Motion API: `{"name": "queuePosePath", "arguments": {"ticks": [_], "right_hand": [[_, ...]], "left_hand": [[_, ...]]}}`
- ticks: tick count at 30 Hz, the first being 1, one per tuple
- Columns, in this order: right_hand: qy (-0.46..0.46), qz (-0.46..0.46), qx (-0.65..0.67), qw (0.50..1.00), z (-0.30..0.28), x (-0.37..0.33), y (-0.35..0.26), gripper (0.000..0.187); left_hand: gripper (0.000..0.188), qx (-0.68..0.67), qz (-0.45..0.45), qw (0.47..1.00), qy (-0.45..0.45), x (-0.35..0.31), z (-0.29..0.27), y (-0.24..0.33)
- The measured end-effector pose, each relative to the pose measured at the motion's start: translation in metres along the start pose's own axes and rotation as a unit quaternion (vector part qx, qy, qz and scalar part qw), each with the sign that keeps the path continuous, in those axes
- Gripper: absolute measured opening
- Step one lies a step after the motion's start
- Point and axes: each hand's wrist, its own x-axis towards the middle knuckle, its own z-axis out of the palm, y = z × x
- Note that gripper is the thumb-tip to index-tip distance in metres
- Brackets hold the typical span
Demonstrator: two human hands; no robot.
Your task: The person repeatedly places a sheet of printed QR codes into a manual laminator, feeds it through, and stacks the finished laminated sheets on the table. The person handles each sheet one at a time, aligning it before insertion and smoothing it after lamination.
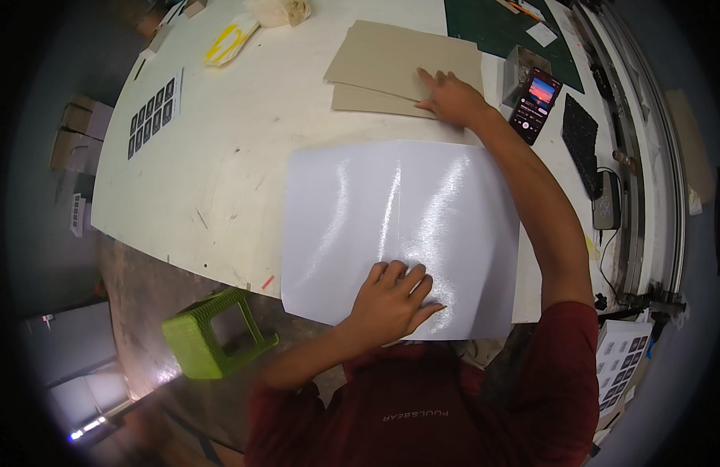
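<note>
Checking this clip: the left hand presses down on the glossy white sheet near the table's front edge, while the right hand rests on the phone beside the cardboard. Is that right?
Not quite. The head view shows the right hand resting on the stack of brown cardboard sheets, not on the phone, which lies untouched just to its right. The rest holds: the left hand presses the glossy white sheet near the table's front edge.

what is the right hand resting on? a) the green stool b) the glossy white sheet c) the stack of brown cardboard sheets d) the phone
c: the right hand lies flat on the stack of brown cardboard sheets at the far side of the table, while the left hand presses the glossy white sheet; the phone lies just beside it, untouched.
</note>
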Motion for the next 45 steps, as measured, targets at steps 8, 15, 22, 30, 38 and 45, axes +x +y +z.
{"name": "queuePosePath", "arguments": {"ticks": [8, 15, 22, 30, 38, 45], "right_hand": [[0.447, -0.064, -0.008, 0.892, -0.069, -0.035, 0.056, 0.042], [0.357, 0.203, 0.562, 0.718, -0.136, -0.214, 0.033, 0.045], [0.228, 0.335, 0.615, 0.676, -0.065, -0.344, -0.043, 0.041], [0.195, 0.346, 0.606, 0.689, -0.056, -0.356, -0.089, 0.031], [0.2, 0.357, 0.583, 0.702, -0.049, -0.359, -0.093, 0.03], [0.198, 0.35, 0.571, 0.716, -0.047, -0.359, -0.094, 0.032]], "left_hand": [[0.035, -0.032, 0.009, 0.999, -0.018, 0.004, 0.005, -0.008], [0.034, -0.076, -0.008, 0.997, -0.032, -0.005, -0.006, -0.013], [0.026, -0.219, -0.044, 0.968, 0.117, -0.03, -0.007, -0.042], [0.044, -0.146, -0.039, 0.986, 0.076, -0.045, -0.014, -0.028], [0.05, -0.118, -0.037, 0.989, 0.077, -0.051, -0.006, -0.03], [0.053, -0.112, -0.041, 0.99, 0.076, -0.052, -0.005, -0.03]]}}
